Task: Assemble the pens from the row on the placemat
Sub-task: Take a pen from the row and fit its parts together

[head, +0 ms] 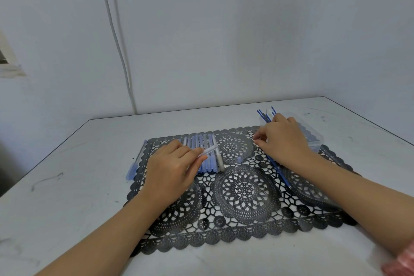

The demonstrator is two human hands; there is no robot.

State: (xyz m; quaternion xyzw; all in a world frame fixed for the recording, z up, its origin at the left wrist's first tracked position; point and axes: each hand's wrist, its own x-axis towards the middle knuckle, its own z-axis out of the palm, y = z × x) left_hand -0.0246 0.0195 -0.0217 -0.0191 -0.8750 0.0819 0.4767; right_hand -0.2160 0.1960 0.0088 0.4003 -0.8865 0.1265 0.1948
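Note:
A row of several pale blue and clear pen barrels (207, 152) lies at the back left of the black lace placemat (244, 188). My left hand (172, 168) hovers over the row and holds a clear pen barrel (208, 151) between thumb and fingers. My right hand (284, 139) rests at the mat's back right, fingers curled and pinched on something too small to tell. A blue refill (279, 170) lies on the mat under that wrist. More blue refills (265, 115) stick out behind the right hand. A small blue cap piece (239, 159) sits on the mat.
A clear plastic box (313, 135) stands behind my right hand at the mat's far right corner. One assembled capped pen (134, 163) lies on the white table (67, 186) left of the mat. A wall and a white cable close off the back.

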